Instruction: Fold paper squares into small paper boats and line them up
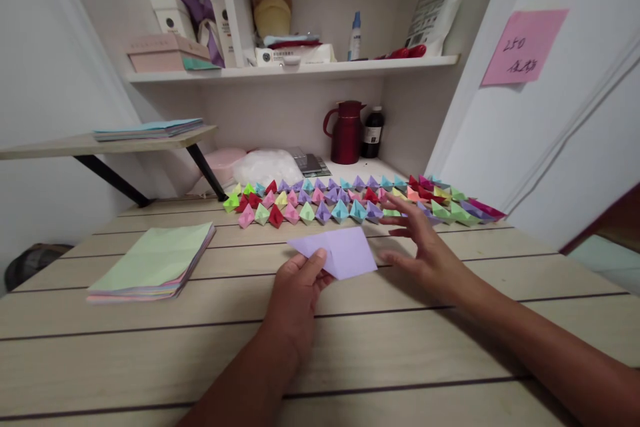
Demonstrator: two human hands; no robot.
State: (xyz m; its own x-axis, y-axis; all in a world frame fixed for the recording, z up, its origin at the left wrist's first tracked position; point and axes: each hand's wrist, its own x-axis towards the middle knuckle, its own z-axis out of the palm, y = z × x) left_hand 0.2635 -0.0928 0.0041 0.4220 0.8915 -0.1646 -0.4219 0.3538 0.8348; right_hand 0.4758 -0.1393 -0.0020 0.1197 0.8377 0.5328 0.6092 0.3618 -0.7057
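A partly folded sheet of purple origami paper (351,253) is pinched in my left hand (300,283), thumb on top, just above the table. Its left end comes to a point, and its right part is a flat four-sided panel. To the right of the paper, my right hand (417,237) hovers with fingers spread and holds nothing. Behind both hands stand rows of small folded paper boats (340,211) in many colours. A stack of coloured paper (155,257), pale green on top, lies to my left.
The slatted wooden table (225,353) runs under everything. A raised shelf (150,145) with more paper (147,129) stands at left. Farther back are a red jug (346,133), a dark bottle (373,133) and a plastic bag (270,170). A pink note (525,47) hangs on the right wall.
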